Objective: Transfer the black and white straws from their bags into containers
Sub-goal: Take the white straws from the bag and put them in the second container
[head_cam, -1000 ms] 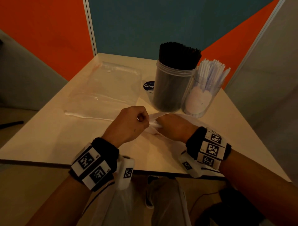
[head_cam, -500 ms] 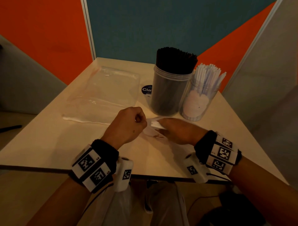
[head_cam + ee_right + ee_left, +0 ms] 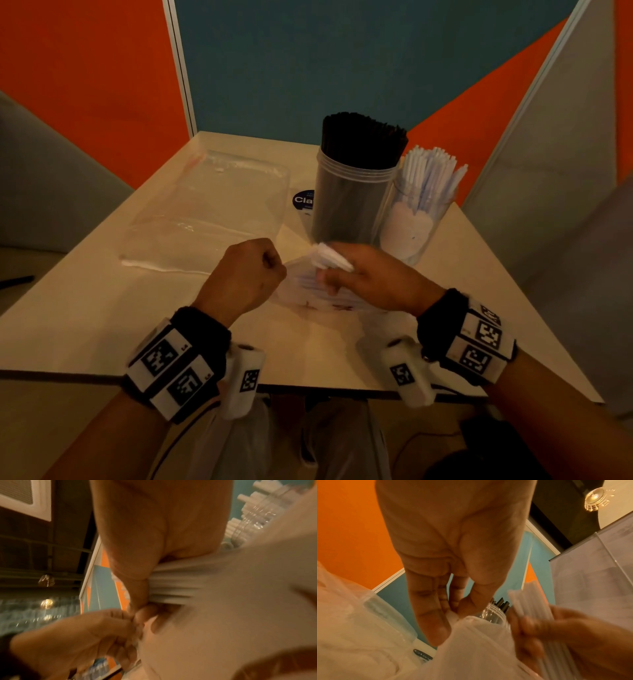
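Table (image 3: 102, 308): empty clear bag (image 3: 212, 205) flat at left, round dark sticker (image 3: 303, 199) reading "Cla…", rest hidden behind black-straw container (image 3: 352, 202). White-straw container (image 3: 418, 219) touching it. Left hand (image 3: 246, 277) pinches straw bag (image 3: 308, 291) edge; right hand (image 3: 370, 277) grasps white straws (image 3: 330, 257) at bag mouth.

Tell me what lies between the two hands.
Head view: between left hand and right hand lies the clear bag, its white straws gripped by the right.

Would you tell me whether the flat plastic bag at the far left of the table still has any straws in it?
Empty: the flat plastic bag lies collapsed on the table, which shows through it.
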`<state>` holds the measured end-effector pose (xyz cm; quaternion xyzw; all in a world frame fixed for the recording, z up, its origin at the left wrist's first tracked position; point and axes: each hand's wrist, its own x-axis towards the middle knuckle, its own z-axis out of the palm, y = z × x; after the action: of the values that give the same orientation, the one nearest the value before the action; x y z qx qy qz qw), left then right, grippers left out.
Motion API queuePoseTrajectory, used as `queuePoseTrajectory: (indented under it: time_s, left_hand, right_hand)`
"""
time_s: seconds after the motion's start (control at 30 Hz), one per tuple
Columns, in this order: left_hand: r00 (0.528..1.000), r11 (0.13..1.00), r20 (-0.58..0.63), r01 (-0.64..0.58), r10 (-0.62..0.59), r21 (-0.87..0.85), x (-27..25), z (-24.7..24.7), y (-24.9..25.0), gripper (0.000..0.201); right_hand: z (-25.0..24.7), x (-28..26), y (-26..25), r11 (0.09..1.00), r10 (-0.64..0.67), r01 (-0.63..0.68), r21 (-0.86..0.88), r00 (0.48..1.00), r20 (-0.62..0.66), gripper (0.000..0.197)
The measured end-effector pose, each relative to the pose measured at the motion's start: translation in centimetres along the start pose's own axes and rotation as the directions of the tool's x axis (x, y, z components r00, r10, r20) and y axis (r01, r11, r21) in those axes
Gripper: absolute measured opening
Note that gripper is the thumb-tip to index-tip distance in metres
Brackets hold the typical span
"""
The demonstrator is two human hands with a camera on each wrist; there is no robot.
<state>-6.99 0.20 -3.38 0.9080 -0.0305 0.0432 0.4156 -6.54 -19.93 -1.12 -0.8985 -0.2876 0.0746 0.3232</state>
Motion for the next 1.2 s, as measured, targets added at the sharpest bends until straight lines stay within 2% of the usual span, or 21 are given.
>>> queuePoseTrajectory:
  time_s: [0.07, 0.1, 0.17, 0.23, 0.27, 0.33, 0.4, 0.47, 0.57, 0.83, 0.97, 1.0, 1.07, 1.1, 1.2]
  left_hand:
    - [1.0, 1.0, 0.004, -0.005, 0.005, 0.026, 0.1, -0.1, -0.4, 0.008]
    - [1.0, 0.999, 0.017, -0.007, 0.006, 0.041, 0.1, 0.0, -0.6, 0.008]
    - [0.998, 0.997, 0.058, -0.007, 0.002, 0.083, 0.0, 0.0, -1.0, 0.011]
    - [0.995, 0.989, 0.103, -0.013, -0.002, 0.148, 0.0, -0.1, -1.3, 0.014]
    - [0.993, 0.983, 0.12, -0.021, -0.001, 0.181, 0.0, -0.1, -1.4, 0.014]
    - [0.99, 0.974, 0.14, -0.032, 0.0, 0.224, 0.1, -0.2, -1.6, 0.016]
    - [0.989, 0.968, 0.149, -0.026, -0.012, 0.251, 0.2, -0.3, -1.8, 0.017]
    - [0.986, 0.96, 0.168, -0.026, -0.022, 0.278, 0.3, -0.5, -2.0, 0.016]
    - [0.98, 0.952, 0.2, -0.042, -0.02, 0.304, 0.2, -0.6, -2.2, 0.014]
    - [0.977, 0.954, 0.209, -0.034, -0.031, 0.299, 0.0, -1.5, -2.6, 0.016]
    - [0.977, 0.953, 0.208, -0.018, -0.047, 0.302, 0.1, -1.7, -2.5, 0.014]
    - [0.976, 0.951, 0.211, -0.015, -0.054, 0.31, 0.1, -1.7, -2.4, 0.013]
    - [0.978, 0.95, 0.198, -0.001, -0.063, 0.311, -0.1, -1.7, -2.6, 0.014]
    - [0.98, 0.951, 0.192, -0.002, -0.06, 0.309, -0.2, -1.8, -2.7, 0.016]
    - [0.975, 0.931, 0.216, -0.038, -0.045, 0.363, -0.7, -2.1, -2.7, 0.019]
  right_hand:
    - [-1.0, -0.2, -0.7, 0.967, 0.0, 0.043, 0.252, 0.986, -0.167, 0.006]
    - [-1.8, -0.2, -1.1, 0.918, 0.019, 0.09, 0.386, 0.963, -0.27, 0.008]
    - [-4.1, -0.2, -1.1, 0.841, 0.071, 0.201, 0.502, 0.879, -0.472, 0.01]
    - [-7.0, 0.2, -0.4, 0.78, 0.079, 0.334, 0.529, 0.786, -0.613, 0.015]
    - [-8.6, 0.5, 0.2, 0.722, 0.091, 0.411, 0.557, 0.741, -0.665, 0.017]
    - [-11.7, 1.2, 1.3, 0.602, 0.15, 0.533, 0.595, 0.656, -0.739, 0.021]
    - [-14.4, 1.7, 2.2, 0.55, 0.211, 0.597, 0.584, 0.577, -0.789, 0.023]
    - [-16.5, 2.2, 3.3, 0.544, 0.243, 0.626, 0.559, 0.52, -0.819, 0.023]
    - [-18.3, 3.1, 5.0, 0.563, 0.271, 0.632, 0.533, 0.467, -0.841, 0.025]
    - [-20.1, 4.1, 7.3, 0.608, 0.311, 0.602, 0.518, 0.42, -0.852, 0.023]
    - [-20.1, 4.4, 7.8, 0.688, 0.275, 0.53, 0.496, 0.441, -0.854, 0.017]
    - [-19.7, 4.3, 7.9, 0.731, 0.27, 0.476, 0.49, 0.457, -0.847, 0.017]
    - [-18.6, 4.2, 8.1, 0.866, 0.265, 0.263, 0.425, 0.481, -0.836, 0.019]
    - [-17.9, 4.1, 8.3, 0.905, 0.263, 0.17, 0.39, 0.497, -0.827, 0.019]
    - [-16.0, 3.9, 9.2, 0.93, 0.29, 0.012, 0.368, 0.592, -0.751, 0.016]
